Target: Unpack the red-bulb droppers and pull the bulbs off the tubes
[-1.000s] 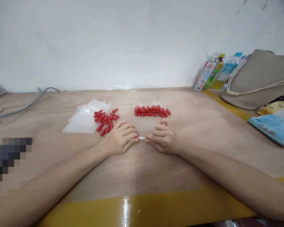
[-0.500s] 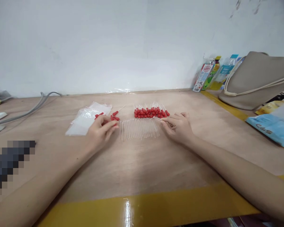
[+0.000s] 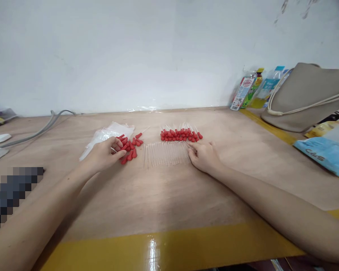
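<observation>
My left hand (image 3: 109,152) is at a loose pile of red rubber bulbs (image 3: 130,146), thumb and forefinger apart beside the nearest ones. A thin whitish sliver shows under its fingers, too small to make out. My right hand (image 3: 205,156) is pinched at the right end of a row of thin clear tubes (image 3: 166,153), apparently on one tube; the fingers partly hide it. Just behind that row lie several droppers (image 3: 180,134), red bulbs towards me and clear stems pointing away.
Clear plastic bags (image 3: 109,131) lie behind my left hand. A grey cable (image 3: 42,130) runs along the left. Drink bottles (image 3: 261,90), a taupe bag (image 3: 305,98) and a blue packet (image 3: 322,154) stand or lie at the right. Yellow tape (image 3: 158,248) edges the table.
My left hand has moved left and drawn back from the bulbs, so more of the pile shows. My right hand has moved slightly left and down onto the tube row's end.
</observation>
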Action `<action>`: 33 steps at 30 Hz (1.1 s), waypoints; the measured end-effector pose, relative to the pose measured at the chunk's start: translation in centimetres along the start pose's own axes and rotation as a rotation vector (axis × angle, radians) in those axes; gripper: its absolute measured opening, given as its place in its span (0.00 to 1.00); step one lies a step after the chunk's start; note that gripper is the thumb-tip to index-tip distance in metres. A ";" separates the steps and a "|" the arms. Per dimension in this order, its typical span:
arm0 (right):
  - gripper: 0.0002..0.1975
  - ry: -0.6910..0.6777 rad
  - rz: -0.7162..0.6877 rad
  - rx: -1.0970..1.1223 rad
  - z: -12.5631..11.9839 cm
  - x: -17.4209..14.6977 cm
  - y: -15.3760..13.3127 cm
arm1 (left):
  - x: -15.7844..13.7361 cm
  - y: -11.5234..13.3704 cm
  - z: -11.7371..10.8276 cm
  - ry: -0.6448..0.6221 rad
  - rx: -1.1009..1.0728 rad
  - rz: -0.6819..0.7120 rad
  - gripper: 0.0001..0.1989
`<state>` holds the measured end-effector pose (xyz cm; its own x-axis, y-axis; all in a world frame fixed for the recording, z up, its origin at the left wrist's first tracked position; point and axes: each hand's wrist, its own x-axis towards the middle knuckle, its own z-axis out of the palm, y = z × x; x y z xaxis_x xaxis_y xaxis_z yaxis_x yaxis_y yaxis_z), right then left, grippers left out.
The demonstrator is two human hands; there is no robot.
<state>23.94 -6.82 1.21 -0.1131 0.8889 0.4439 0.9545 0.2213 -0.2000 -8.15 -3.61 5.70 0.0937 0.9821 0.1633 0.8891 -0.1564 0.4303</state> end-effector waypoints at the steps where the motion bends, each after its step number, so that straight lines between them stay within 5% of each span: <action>1: 0.12 -0.010 -0.006 0.003 0.0 0.0 -0.1 | 0.1 -0.1 0.1 0.003 -0.007 -0.005 0.14; 8: 0.12 -0.047 -0.034 0.001 -0.1 -0.2 -0.5 | 0.0 -0.2 0.1 -0.045 0.000 -0.009 0.16; 16: 0.17 -0.036 -0.045 0.015 -0.3 -0.2 -0.6 | 3.4 2.0 0.8 0.225 0.350 0.247 0.16; 26: 0.15 0.010 -0.049 0.053 0.3 -0.1 -0.1 | 10.6 5.6 3.4 -0.053 0.478 -0.093 0.12; 29: 0.15 0.086 -0.080 0.118 0.8 0.0 0.4 | 10.1 6.2 3.5 0.074 0.494 -0.050 0.10; 33: 0.17 0.222 -0.128 0.214 1.1 0.3 1.0 | 7.3 7.3 4.2 0.330 0.440 0.224 0.09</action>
<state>24.52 -5.91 0.14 -0.1427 0.7447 0.6520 0.8543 0.4253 -0.2988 0.90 2.89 6.27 0.2189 0.8349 0.5050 0.9726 -0.2285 -0.0438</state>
